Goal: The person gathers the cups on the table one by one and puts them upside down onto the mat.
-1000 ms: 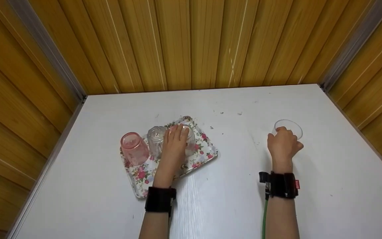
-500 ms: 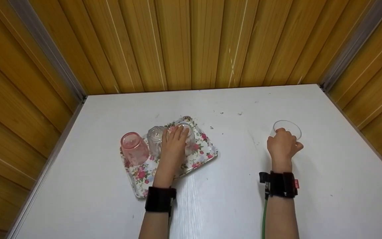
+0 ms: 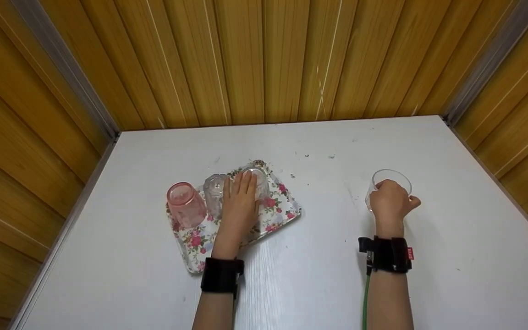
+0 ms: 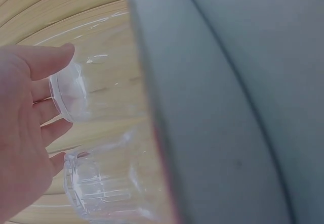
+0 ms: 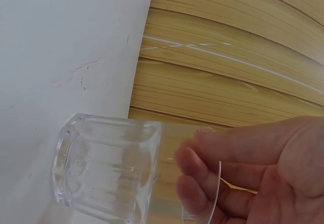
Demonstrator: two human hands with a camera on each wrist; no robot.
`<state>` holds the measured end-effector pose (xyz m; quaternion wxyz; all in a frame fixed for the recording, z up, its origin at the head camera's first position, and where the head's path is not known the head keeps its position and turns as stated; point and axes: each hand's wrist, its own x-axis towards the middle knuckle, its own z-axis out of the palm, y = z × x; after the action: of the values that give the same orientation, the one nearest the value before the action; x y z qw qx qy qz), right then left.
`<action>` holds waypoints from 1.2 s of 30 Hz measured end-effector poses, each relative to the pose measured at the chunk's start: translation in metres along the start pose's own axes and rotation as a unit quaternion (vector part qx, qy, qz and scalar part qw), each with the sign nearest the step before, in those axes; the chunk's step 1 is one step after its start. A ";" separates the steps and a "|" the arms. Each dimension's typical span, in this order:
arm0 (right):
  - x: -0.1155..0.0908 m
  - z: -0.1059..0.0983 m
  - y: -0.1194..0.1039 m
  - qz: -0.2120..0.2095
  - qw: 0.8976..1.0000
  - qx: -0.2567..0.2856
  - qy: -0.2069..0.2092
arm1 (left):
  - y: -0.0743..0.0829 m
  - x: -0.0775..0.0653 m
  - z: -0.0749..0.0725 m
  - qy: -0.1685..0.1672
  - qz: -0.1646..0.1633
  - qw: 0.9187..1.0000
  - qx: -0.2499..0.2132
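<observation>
My left hand lies over an upside-down clear glass at the right of the floral tray. Its fingers are straight; in the left wrist view, thumb and fingers are spread about the glass's base. A second clear glass, faceted and inverted, stands close to the little finger. Farther left on the tray is a pink glass, also upside down. On the right, my right hand pinches the rim of an upright clear glass, whose base is at the white table; contact is unclear.
The white table meets a wood-patterned wall at the back, with similar walls at both sides. A green cable runs along the right forearm. Small dark specks mark the tabletop.
The clear glass in my right hand has shifted slightly left and nearer. My left fingers have straightened over the inverted glass; tray and other glasses stay put.
</observation>
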<state>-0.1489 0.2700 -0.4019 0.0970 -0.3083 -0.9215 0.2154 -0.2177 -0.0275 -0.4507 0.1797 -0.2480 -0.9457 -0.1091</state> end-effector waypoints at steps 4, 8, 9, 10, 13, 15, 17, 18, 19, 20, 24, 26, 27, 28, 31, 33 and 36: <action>-0.001 0.000 -0.001 -0.007 1.000 0.004 0.002 | 0.000 0.001 0.000 -0.005 -0.001 1.000 -0.005; -0.003 0.000 -0.001 -0.015 1.000 0.005 0.016 | -0.001 0.000 -0.002 -0.011 -0.005 1.000 -0.017; -0.003 0.000 -0.001 -0.016 1.000 0.003 0.018 | -0.001 0.000 -0.003 -0.011 -0.007 1.000 -0.021; -0.004 0.000 -0.001 -0.017 1.000 0.002 0.021 | -0.001 0.000 -0.005 -0.011 -0.008 1.000 -0.026; -0.004 -0.001 -0.002 -0.018 1.000 0.000 0.026 | -0.001 0.001 -0.008 0.000 -0.010 0.999 -0.039; -0.004 -0.001 -0.003 -0.017 1.000 -0.002 0.026 | 0.000 0.001 -0.011 0.007 -0.006 0.999 -0.040; -0.004 -0.002 -0.004 -0.020 0.999 -0.004 0.026 | 0.001 0.002 -0.013 0.016 -0.001 0.999 -0.041; -0.005 -0.002 -0.005 -0.022 0.999 -0.003 0.026 | 0.002 0.002 -0.014 0.018 0.001 0.999 -0.041; -0.005 -0.003 -0.006 -0.025 0.999 -0.004 0.027 | 0.002 0.002 -0.015 0.020 0.004 0.999 -0.042; -0.005 -0.003 -0.006 -0.029 0.999 -0.004 0.026 | 0.003 0.002 -0.016 0.020 0.007 0.999 -0.044; -0.006 -0.004 -0.008 -0.043 0.999 0.010 0.024 | 0.005 0.002 -0.018 0.030 0.029 0.998 -0.050; -0.007 -0.005 -0.009 -0.046 0.999 0.019 0.019 | 0.005 0.002 -0.018 0.038 0.040 0.997 -0.048; -0.007 -0.006 -0.009 -0.046 0.998 0.024 0.017 | 0.005 0.002 -0.018 0.042 0.045 0.997 -0.045; -0.007 -0.006 -0.010 -0.045 0.998 0.028 0.015 | 0.006 0.002 -0.018 0.045 0.049 0.997 -0.043; -0.007 -0.007 -0.011 -0.042 0.998 0.038 0.004 | 0.006 0.002 -0.019 0.051 0.055 0.996 -0.044; -0.008 -0.008 -0.011 -0.037 0.998 0.045 -0.002 | 0.007 0.003 -0.020 0.051 0.058 0.996 -0.046; -0.009 -0.010 -0.013 -0.034 0.997 0.065 -0.019 | 0.007 0.003 -0.021 0.047 0.058 0.996 -0.048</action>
<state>-0.1457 0.2591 -0.3877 0.1065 -0.2661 -0.9171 0.2770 -0.2103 -0.0263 -0.4299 0.2181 -0.3054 -0.9138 -0.1556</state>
